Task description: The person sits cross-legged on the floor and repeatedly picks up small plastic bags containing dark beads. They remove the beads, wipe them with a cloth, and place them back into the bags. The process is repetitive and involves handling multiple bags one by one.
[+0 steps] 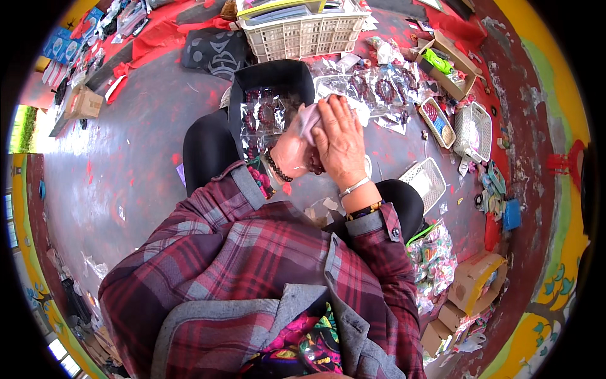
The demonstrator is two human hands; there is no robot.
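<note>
My left hand is closed around a pale pink cloth, its fingers largely hidden. My right hand lies flat over the cloth, fingers stretched out and pointing away. A loop of dark red beads shows between the heels of my two hands. Dark beads circle my left wrist and a pale bangle my right. Just beyond my left hand stands a black box with dark red bead bracelets in clear bags. More bagged bracelets lie on the floor to the right.
A large cream plastic crate stands at the far side. To the right are small white baskets, a tray of beads and an open carton. A patterned dark cushion lies far left of the crate.
</note>
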